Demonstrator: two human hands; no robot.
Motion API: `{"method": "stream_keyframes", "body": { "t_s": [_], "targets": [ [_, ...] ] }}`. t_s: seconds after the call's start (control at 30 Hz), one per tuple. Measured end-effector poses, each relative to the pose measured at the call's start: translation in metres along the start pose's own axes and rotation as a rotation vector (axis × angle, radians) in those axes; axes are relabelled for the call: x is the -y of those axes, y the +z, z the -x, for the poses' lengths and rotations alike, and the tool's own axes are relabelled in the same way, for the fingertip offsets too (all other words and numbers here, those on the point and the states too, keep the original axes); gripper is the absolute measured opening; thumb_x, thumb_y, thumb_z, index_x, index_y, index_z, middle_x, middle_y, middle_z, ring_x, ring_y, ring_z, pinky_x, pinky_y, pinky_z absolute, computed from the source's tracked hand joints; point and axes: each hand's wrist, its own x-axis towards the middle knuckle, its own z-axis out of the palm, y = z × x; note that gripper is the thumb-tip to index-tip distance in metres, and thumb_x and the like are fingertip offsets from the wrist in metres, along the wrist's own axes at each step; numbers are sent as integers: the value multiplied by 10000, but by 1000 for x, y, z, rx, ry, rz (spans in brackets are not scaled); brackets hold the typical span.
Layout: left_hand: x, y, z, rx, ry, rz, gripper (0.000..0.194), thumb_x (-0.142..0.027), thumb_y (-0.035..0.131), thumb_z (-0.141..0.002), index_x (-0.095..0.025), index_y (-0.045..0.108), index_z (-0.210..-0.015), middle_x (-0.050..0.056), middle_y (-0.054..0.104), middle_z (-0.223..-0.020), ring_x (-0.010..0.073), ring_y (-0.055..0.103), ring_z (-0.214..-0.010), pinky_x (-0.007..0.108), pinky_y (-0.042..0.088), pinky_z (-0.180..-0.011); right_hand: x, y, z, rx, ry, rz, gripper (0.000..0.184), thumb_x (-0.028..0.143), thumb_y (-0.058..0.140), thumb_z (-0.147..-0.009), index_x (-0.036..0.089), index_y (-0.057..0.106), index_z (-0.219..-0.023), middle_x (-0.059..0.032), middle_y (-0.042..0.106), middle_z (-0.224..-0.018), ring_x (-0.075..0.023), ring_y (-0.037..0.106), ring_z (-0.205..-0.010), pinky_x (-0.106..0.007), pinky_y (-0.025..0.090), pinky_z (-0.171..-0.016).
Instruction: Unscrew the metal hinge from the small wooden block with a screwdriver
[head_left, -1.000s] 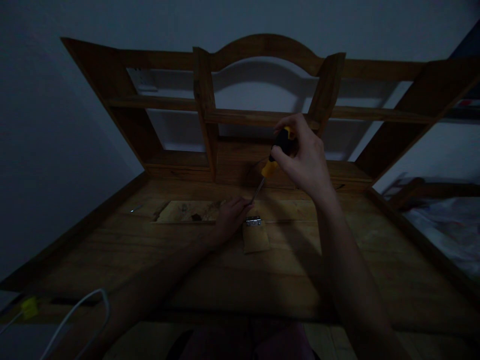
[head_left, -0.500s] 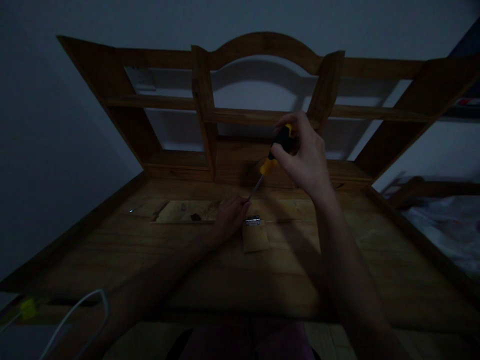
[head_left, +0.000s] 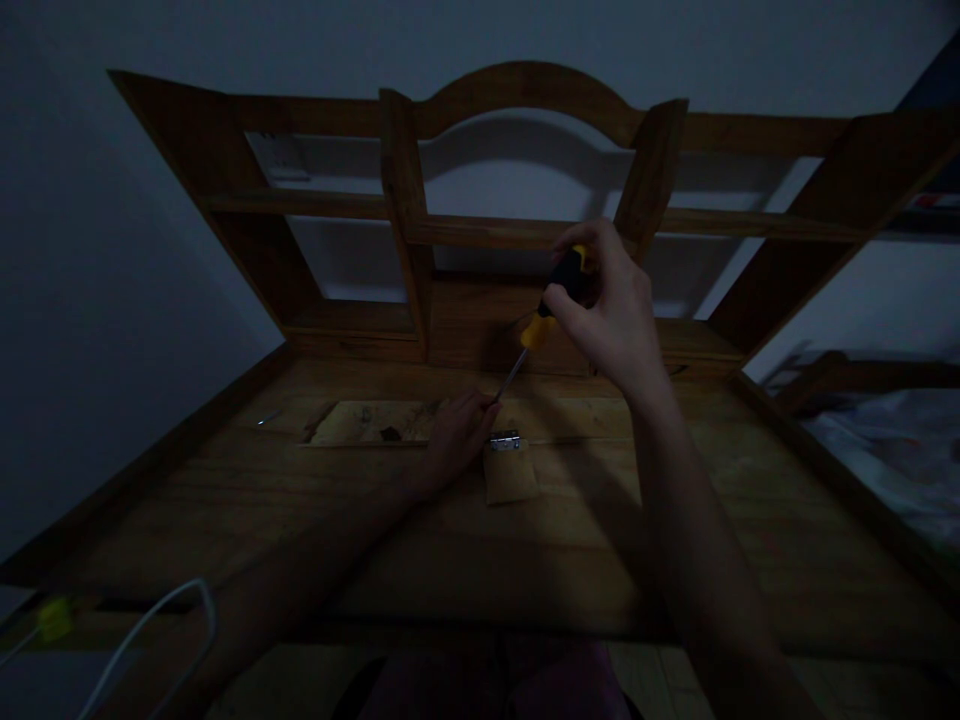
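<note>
My right hand (head_left: 611,300) grips the black and yellow handle of a screwdriver (head_left: 538,326), which slants down to the left. Its tip meets the fingertips of my left hand (head_left: 459,430), closed near the wooden board (head_left: 375,421) that lies across the desk. Whatever those fingers pinch at the tip is too small and dark to make out. Just right of the left hand sits a small metal hinge (head_left: 505,440), at the upper edge of a small square wood piece (head_left: 511,474).
The wooden desk (head_left: 405,560) has a shelf unit (head_left: 409,235) rising along its back. A small shiny metal item (head_left: 262,421) lies on the left. At the front left hangs a white cable (head_left: 150,615) beside a yellow item (head_left: 54,618). White plastic-like material (head_left: 892,450) lies beyond the right edge.
Both hands and the screwdriver hold nearly the same place. The whole view has shifted very slightly.
</note>
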Motion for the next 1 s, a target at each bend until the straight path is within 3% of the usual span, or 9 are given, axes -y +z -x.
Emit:
{"method": "stream_keyframes", "body": {
  "t_s": [0.67,1.0],
  "targets": [
    [-3,-2,-1,-4,-15,24,255,-358,450,-1046,-172,621,-1017,52,656,-938,169,630,-872,308,487,-766,4,0,0,44,-64,-13,293,179,548,-834,238,509,-1119,-72,601,-1109,-251,586,-1020,-467,484,-947],
    [6,3,0,10,-56,70,223,-356,498,-1029,-190,644,-1060,36,679,-989,166,643,-903,300,499,-790,0,0,0,24,-33,14,301,318,662,-859,256,506,-1109,-69,611,-1126,-274,584,-1036,-473,473,-935]
  ]
}}
